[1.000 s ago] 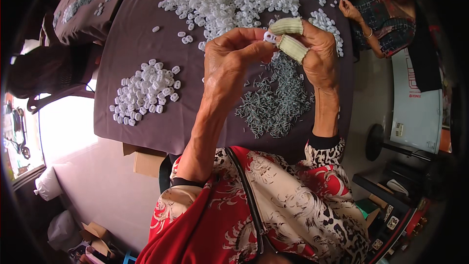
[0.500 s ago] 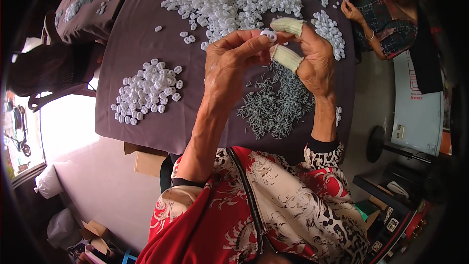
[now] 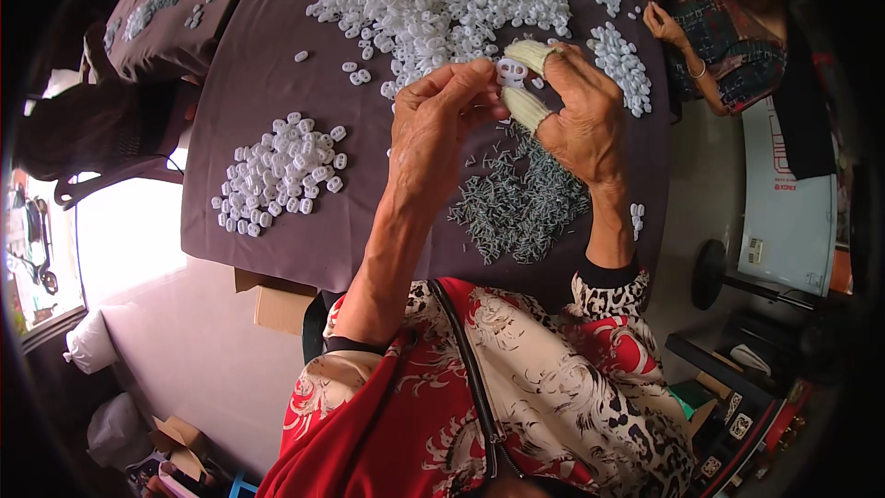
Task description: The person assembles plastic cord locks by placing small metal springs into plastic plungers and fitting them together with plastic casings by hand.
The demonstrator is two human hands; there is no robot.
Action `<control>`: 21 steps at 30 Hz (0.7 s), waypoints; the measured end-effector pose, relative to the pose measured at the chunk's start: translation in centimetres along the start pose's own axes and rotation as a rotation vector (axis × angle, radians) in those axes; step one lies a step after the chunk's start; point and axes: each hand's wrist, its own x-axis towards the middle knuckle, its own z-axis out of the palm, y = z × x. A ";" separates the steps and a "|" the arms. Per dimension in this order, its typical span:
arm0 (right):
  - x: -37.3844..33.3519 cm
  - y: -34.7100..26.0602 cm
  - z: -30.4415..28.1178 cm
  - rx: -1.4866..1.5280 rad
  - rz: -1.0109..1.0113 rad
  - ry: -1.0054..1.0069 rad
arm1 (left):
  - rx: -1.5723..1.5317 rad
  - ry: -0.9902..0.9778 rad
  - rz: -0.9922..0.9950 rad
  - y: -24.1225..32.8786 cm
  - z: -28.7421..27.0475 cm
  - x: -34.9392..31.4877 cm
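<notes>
In the upper middle of the frame we see a white oval plastic buckle (image 3: 512,73) with small openings, pinched between our right hand's (image 3: 583,115) thumb and forefinger, both in pale ribbed finger sleeves (image 3: 526,110). Our left hand (image 3: 431,120) has thumb and forefinger drawn together at its left edge; we cannot tell whether they grip anything. Below lies a heap of grey metal pins (image 3: 521,212); a pile of white buckles (image 3: 281,173) sits at left centre. We judge the buckle light, stiff and rather slick, hardly fragile; opposite rims suit our hold, with the ribbed sleeves adding grip.
</notes>
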 end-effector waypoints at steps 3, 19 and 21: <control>0.1 -0.4 -0.3 -0.010 0.048 -0.055 | 0.030 -0.014 0.007 0.1 0.1 0.1; 0.4 0.3 -0.2 -0.071 -0.101 -0.120 | 0.135 0.004 0.045 -0.3 0.1 -0.1; 0.4 0.5 -0.3 -0.067 -0.115 -0.129 | 0.129 0.000 0.038 -0.3 0.2 -0.1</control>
